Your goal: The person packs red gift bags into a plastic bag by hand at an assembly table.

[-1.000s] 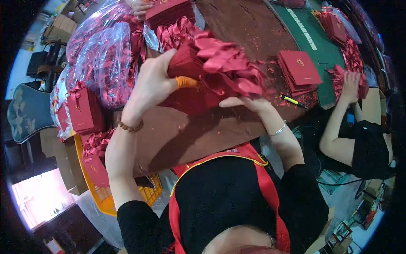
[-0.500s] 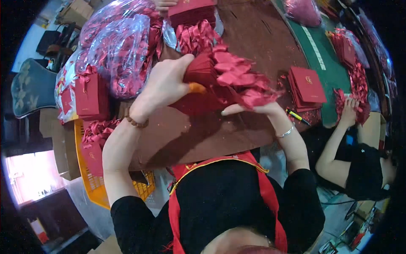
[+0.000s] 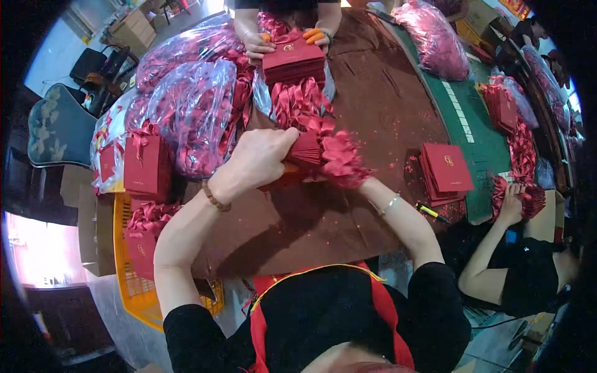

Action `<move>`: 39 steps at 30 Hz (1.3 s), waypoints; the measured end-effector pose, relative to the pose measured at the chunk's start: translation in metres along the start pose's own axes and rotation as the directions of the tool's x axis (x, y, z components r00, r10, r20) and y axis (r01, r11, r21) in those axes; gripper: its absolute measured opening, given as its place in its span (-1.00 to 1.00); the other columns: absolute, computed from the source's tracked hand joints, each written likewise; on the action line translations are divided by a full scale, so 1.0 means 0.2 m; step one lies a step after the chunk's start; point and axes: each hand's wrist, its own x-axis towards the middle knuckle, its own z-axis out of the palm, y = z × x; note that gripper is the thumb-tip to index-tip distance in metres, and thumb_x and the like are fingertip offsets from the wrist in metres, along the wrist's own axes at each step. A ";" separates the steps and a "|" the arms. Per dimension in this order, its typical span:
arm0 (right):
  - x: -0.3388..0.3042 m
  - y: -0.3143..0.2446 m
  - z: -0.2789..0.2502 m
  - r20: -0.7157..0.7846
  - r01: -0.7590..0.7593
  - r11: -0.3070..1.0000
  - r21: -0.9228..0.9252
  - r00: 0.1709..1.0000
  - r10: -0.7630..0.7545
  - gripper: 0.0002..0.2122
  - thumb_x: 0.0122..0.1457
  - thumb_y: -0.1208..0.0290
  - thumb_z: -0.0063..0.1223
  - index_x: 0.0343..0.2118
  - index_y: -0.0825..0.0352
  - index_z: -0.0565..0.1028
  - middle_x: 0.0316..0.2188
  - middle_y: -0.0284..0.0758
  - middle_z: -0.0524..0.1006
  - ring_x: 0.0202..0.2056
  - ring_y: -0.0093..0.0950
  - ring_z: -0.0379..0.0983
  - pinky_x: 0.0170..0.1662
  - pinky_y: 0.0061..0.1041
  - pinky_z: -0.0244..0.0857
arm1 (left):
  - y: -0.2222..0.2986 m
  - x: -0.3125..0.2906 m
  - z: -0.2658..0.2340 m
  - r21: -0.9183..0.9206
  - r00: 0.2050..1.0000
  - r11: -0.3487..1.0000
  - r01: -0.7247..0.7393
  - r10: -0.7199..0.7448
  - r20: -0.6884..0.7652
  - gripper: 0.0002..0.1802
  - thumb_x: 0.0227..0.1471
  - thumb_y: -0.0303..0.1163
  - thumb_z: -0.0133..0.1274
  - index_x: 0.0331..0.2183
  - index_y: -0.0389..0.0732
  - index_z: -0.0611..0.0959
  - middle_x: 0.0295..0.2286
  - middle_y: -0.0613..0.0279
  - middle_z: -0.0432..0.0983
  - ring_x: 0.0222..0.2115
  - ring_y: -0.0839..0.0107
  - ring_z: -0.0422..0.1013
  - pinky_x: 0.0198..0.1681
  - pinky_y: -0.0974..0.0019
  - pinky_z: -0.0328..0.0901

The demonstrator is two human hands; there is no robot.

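My left hand (image 3: 258, 156) is closed around a fanned bundle of red paper gift bags (image 3: 305, 149), held above the brown-covered table. Loose pinkish-red ribbons (image 3: 342, 158) hang off the bundle's right side. Behind and below those ribbons is my right hand (image 3: 368, 188), close against the bundle, its fingers hidden. Just beyond, more ribbons spill from a neat stack of red gift bags (image 3: 293, 64), which a co-worker's two hands touch from the far side. To the right, a smaller pile of red bags (image 3: 446, 168) with a gold mark lies on the table.
Clear plastic sacks of red bags (image 3: 193, 112) cover the far left. Red bags stand near a yellow basket (image 3: 134, 292) at left. A yellow-and-black pen (image 3: 432, 212) lies at right. Another worker's hand (image 3: 511, 202) holds ribboned bags beside the green strip (image 3: 457, 118).
The view has tilted so more of the far side shows, including the co-worker's hands. My left thumb has gone from sight; my right hand has moved behind the ribbons.
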 end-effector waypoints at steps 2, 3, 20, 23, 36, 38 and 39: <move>0.04 -0.03 0.04 0.007 -0.033 0.982 -0.185 0.999 0.035 -0.64 0.17 0.41 -0.24 0.05 0.29 0.20 0.05 -0.29 0.23 0.05 -0.42 0.16 0.15 -0.41 -0.01 | -0.04 0.00 0.06 0.011 1.000 1.000 -0.017 0.018 -0.017 -0.67 -0.32 -0.37 0.13 -0.45 -0.24 0.38 -0.60 0.06 0.44 -0.51 0.08 0.41 -0.47 0.10 0.28; 0.06 -0.04 0.05 0.008 -0.066 0.930 -0.362 0.997 0.074 -0.65 0.16 0.42 -0.23 0.03 0.30 0.22 0.05 -0.28 0.23 0.05 -0.41 0.16 0.15 -0.42 -0.01 | -0.05 0.00 0.09 0.022 0.999 1.000 0.019 -0.020 0.027 -0.68 -0.32 -0.38 0.12 -0.44 -0.25 0.38 -0.60 0.06 0.44 -0.51 0.08 0.41 -0.47 0.10 0.29; 0.05 0.10 0.10 -0.079 -0.129 0.962 -0.241 0.990 0.113 -0.60 0.10 0.36 -0.11 0.02 0.29 0.24 0.02 -0.28 0.28 0.04 -0.38 0.18 0.13 -0.44 0.00 | -0.03 0.02 0.20 0.092 1.000 0.995 0.025 -0.024 -0.008 -0.64 -0.36 -0.44 0.09 -0.39 -0.23 0.37 -0.63 0.10 0.40 -0.52 0.14 0.40 -0.49 0.15 0.29; 0.04 0.10 0.10 -0.103 -0.127 0.960 -0.251 0.989 0.104 -0.60 0.09 0.35 -0.11 0.02 0.29 0.24 0.01 -0.28 0.28 0.04 -0.38 0.18 0.13 -0.43 0.00 | -0.06 0.06 0.10 0.047 0.990 0.999 -0.007 0.001 0.142 -0.65 -0.35 -0.41 0.10 -0.42 -0.25 0.36 -0.63 0.07 0.41 -0.53 0.08 0.40 -0.52 0.11 0.29; -0.02 0.11 0.18 -0.240 -0.125 0.966 -0.227 0.968 0.069 -0.59 0.07 0.34 -0.09 0.02 0.27 0.25 -0.01 -0.27 0.30 0.03 -0.38 0.19 0.12 -0.43 0.00 | -0.05 0.04 0.18 0.036 0.995 0.998 -0.052 0.048 0.087 -0.70 -0.38 -0.50 0.01 -0.42 -0.27 0.39 -0.60 0.09 0.42 -0.52 0.11 0.41 -0.49 0.12 0.31; -0.03 0.12 0.19 -0.266 -0.133 0.970 -0.205 0.961 0.076 -0.59 0.07 0.34 -0.09 0.02 0.27 0.25 -0.01 -0.27 0.30 0.03 -0.38 0.19 0.12 -0.43 0.00 | -0.05 0.03 0.18 0.019 0.995 0.998 -0.058 0.056 0.085 -0.71 -0.39 -0.52 -0.02 -0.43 -0.27 0.39 -0.61 0.07 0.41 -0.53 0.11 0.41 -0.50 0.12 0.30; -0.05 0.17 0.20 -0.233 -0.164 0.960 -0.228 0.966 0.109 -0.58 0.04 0.36 -0.07 0.02 0.26 0.26 -0.01 -0.26 0.30 0.03 -0.39 0.19 0.13 -0.42 -0.02 | -0.05 0.04 0.18 0.018 0.995 0.998 -0.057 0.056 0.088 -0.71 -0.39 -0.52 -0.02 -0.43 -0.27 0.39 -0.61 0.07 0.41 -0.53 0.11 0.41 -0.50 0.12 0.30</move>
